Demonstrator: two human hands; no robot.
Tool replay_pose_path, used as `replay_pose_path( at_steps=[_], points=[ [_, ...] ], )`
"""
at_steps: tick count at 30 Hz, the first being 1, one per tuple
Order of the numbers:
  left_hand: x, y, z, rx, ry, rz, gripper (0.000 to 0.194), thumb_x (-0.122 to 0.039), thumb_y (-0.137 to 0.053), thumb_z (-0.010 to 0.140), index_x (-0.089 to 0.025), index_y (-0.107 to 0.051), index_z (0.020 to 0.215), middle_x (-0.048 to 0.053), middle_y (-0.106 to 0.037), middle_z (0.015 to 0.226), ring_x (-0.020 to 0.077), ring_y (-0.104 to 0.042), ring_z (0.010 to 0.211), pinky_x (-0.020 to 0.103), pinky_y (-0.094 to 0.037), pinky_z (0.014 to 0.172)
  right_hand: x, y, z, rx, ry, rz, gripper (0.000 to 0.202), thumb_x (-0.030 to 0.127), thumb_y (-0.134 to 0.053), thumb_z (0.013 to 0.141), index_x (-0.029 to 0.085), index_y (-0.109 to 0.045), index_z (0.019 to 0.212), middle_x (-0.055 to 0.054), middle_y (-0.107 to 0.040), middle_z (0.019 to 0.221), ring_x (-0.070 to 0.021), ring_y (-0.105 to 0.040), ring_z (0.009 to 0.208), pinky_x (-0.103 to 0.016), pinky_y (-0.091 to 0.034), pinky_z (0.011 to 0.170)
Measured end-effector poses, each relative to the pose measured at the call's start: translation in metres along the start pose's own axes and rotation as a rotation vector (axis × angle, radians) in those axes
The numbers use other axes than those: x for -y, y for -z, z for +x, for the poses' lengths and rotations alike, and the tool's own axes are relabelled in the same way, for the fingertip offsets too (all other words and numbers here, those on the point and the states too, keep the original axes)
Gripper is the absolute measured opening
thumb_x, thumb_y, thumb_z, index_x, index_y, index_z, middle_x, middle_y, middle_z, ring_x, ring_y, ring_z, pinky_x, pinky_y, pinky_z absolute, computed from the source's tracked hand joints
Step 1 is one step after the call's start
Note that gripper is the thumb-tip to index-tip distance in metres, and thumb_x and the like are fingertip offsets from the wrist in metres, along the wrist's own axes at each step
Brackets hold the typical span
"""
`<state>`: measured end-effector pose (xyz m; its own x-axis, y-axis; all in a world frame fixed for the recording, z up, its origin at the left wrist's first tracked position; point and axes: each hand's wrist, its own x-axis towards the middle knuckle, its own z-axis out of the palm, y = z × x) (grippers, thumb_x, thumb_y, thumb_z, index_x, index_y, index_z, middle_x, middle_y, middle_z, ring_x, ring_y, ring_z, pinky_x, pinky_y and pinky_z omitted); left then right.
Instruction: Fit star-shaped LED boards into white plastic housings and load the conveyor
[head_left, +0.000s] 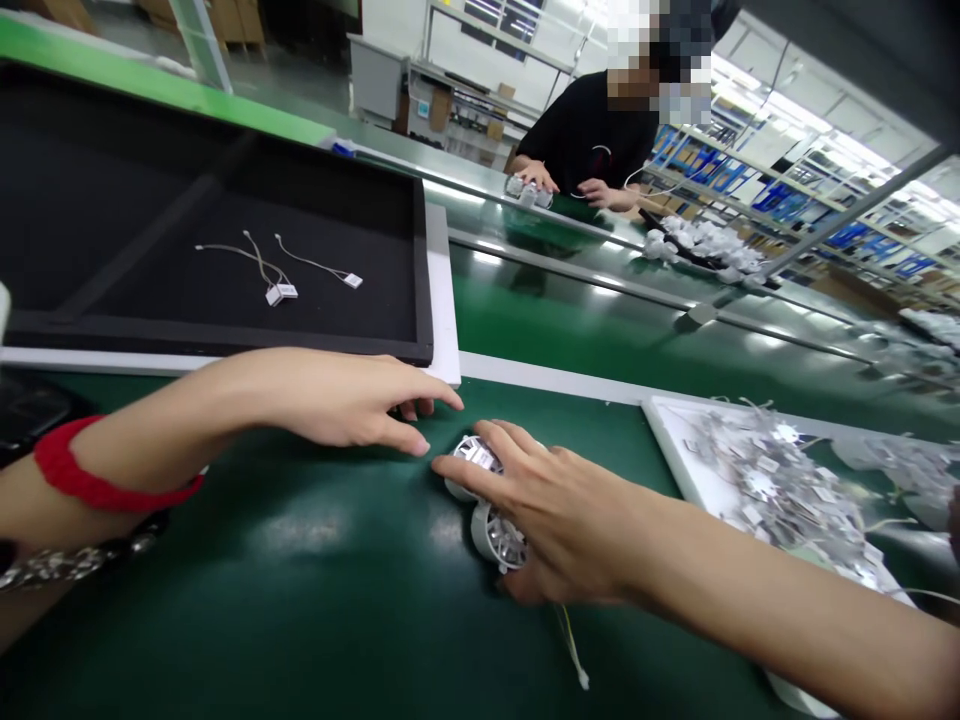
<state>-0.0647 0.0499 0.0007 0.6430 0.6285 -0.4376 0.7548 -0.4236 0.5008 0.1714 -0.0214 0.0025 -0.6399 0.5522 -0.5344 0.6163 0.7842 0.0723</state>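
My right hand (559,505) is wrapped over white round fan-like parts with silvery spokes. One round part (472,455) shows past the fingertips, and a second round part (501,538) shows between the fingers and thumb. Whether they are joined is hidden under the hand. Thin wires with a small white plug (583,680) trail out below the palm onto the green bench top (300,600). Just left of these parts, my left hand (367,400) hovers with thumb and forefinger apart and nothing visible between them; its other fingers are partly hidden. A red band circles the left forearm.
At the left, a black-lined tray (135,220) holds several short cables (277,290) with white tags. A white tray (667,440) heaped with small silvery parts and wires stands at the right. Across the green line, a person (592,130) in black handles similar white parts (529,192).
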Motion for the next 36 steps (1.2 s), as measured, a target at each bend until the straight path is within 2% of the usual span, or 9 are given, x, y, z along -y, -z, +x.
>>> replay_pose_path(
  at_steps=[3, 9, 15, 19, 24, 27, 30, 33, 36],
  points=[
    [0.0, 0.0, 0.001, 0.008, -0.002, -0.008, 0.059, -0.044, -0.065, 0.098, -0.033, -0.056, 0.156, 0.003, -0.064, 0.154, 0.0275, -0.064, 0.136, 0.035, -0.05, 0.108, 0.0, -0.001, 0.0, -0.005, -0.009, 0.024, 0.11, 0.054, -0.092, 0.081, 0.025, -0.033, 0.169, -0.023, -0.054, 0.144, -0.044, -0.069, 0.116, -0.052, -0.068, 0.075],
    [-0.005, -0.002, 0.0, 0.003, -0.037, -0.029, 0.055, -0.041, -0.064, 0.1, -0.028, -0.06, 0.153, 0.007, -0.066, 0.152, 0.0302, -0.064, 0.136, 0.037, -0.05, 0.109, 0.0, -0.004, -0.004, -0.065, -0.051, 0.07, 0.095, 0.049, -0.092, 0.081, 0.029, -0.043, 0.16, -0.015, -0.06, 0.126, -0.0385, -0.07, 0.105, -0.05, -0.066, 0.076],
    [-0.008, -0.007, -0.004, -0.06, -0.06, -0.031, 0.051, -0.039, -0.064, 0.099, -0.027, -0.065, 0.149, 0.008, -0.069, 0.148, 0.0308, -0.068, 0.131, 0.036, -0.055, 0.104, 0.002, -0.011, 0.0, -0.021, -0.057, 0.076, 0.104, 0.051, -0.095, 0.074, 0.03, -0.039, 0.159, -0.016, -0.06, 0.129, -0.0407, -0.069, 0.108, -0.055, -0.066, 0.08],
    [-0.004, -0.006, -0.006, -0.108, -0.062, -0.026, 0.045, -0.036, -0.067, 0.097, -0.027, -0.071, 0.141, 0.007, -0.076, 0.135, 0.0286, -0.075, 0.117, 0.033, -0.058, 0.092, -0.012, -0.003, 0.001, -0.035, -0.086, 0.115, 0.105, 0.046, -0.095, 0.071, 0.032, -0.04, 0.159, -0.014, -0.059, 0.13, -0.0397, -0.069, 0.108, -0.054, -0.065, 0.082],
    [-0.008, -0.012, -0.004, -0.157, -0.07, 0.01, 0.043, -0.032, -0.067, 0.098, -0.026, -0.07, 0.141, 0.009, -0.077, 0.13, 0.0314, -0.077, 0.111, 0.035, -0.06, 0.087, -0.05, 0.036, -0.004, -0.131, -0.222, 0.177, 0.098, 0.033, -0.086, 0.076, 0.031, -0.04, 0.163, -0.013, -0.058, 0.13, -0.0343, -0.069, 0.104, -0.051, -0.06, 0.087],
    [-0.021, -0.037, 0.008, -0.191, -0.136, 0.066, 0.042, -0.025, -0.064, 0.101, -0.022, -0.068, 0.143, 0.014, -0.073, 0.135, 0.0364, -0.073, 0.119, 0.045, -0.059, 0.101, -0.084, 0.055, 0.003, -0.201, -0.346, 0.17, 0.096, 0.032, -0.08, 0.079, 0.031, -0.038, 0.166, -0.014, -0.057, 0.133, -0.035, -0.069, 0.105, -0.05, -0.057, 0.087],
    [-0.031, -0.072, 0.026, -0.176, -0.338, 0.115, 0.044, -0.028, -0.076, 0.098, -0.028, -0.067, 0.141, 0.011, -0.066, 0.148, 0.036, -0.065, 0.135, 0.048, -0.054, 0.117, -0.122, 0.061, 0.023, -0.237, -0.415, 0.185, 0.098, 0.037, -0.079, 0.082, 0.027, -0.034, 0.168, -0.016, -0.058, 0.134, -0.0385, -0.067, 0.114, -0.051, -0.054, 0.094],
    [-0.028, -0.099, 0.039, -0.267, -0.573, 0.198, 0.039, -0.041, -0.071, 0.106, -0.023, -0.065, 0.14, 0.017, -0.062, 0.155, 0.0371, -0.056, 0.148, 0.052, -0.045, 0.129, -0.157, 0.06, 0.052, -0.23, -0.461, 0.207, 0.101, 0.044, -0.08, 0.085, 0.026, -0.03, 0.17, -0.018, -0.057, 0.138, -0.0397, -0.065, 0.122, -0.051, -0.055, 0.097],
    [-0.018, -0.109, 0.049, -0.302, -0.605, 0.26, 0.035, -0.039, -0.054, 0.114, -0.02, -0.064, 0.142, 0.019, -0.058, 0.159, 0.0371, -0.051, 0.154, 0.053, -0.043, 0.131, -0.188, 0.062, 0.083, -0.212, -0.494, 0.236, 0.09, 0.047, -0.08, 0.093, 0.025, -0.034, 0.168, -0.016, -0.058, 0.145, -0.035, -0.066, 0.121, -0.054, -0.057, 0.101]
  ],
)
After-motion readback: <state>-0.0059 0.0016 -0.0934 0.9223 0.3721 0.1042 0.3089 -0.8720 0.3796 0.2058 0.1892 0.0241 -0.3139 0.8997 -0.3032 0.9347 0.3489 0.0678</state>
